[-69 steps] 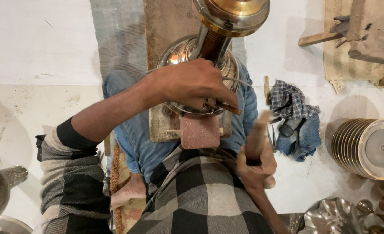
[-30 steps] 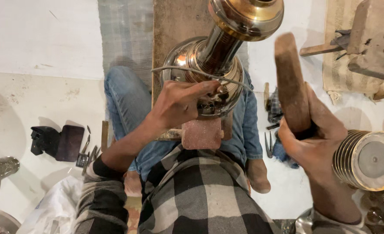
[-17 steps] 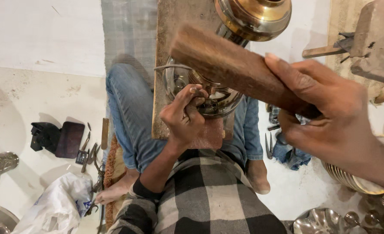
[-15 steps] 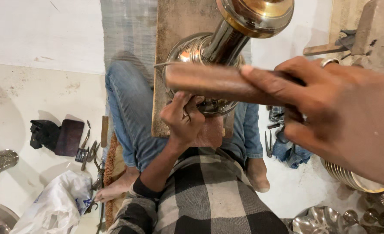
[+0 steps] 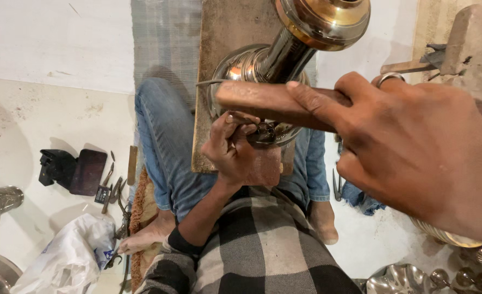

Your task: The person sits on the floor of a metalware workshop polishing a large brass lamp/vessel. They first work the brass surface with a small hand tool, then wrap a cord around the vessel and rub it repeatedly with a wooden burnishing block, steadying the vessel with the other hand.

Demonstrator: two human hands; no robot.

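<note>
Brass-and-steel vessel [image 5: 263,81], polished and with a flared golden neck, lies on a wooden board [image 5: 224,32] across my lap, and my left hand [image 5: 230,144] pinches a small tool against its rounded belly, fingertips pressed together. My right hand [image 5: 415,147] is wrapped tight round a worn wooden mallet [image 5: 268,100], held level just above the vessel and close to the camera. Pale, scuffed floor [image 5: 45,114] lies around me, with a black pouch [image 5: 69,170], small hand tools [image 5: 113,188], a white plastic bag [image 5: 69,261] and stacked metal dishes [image 5: 447,237].
</note>
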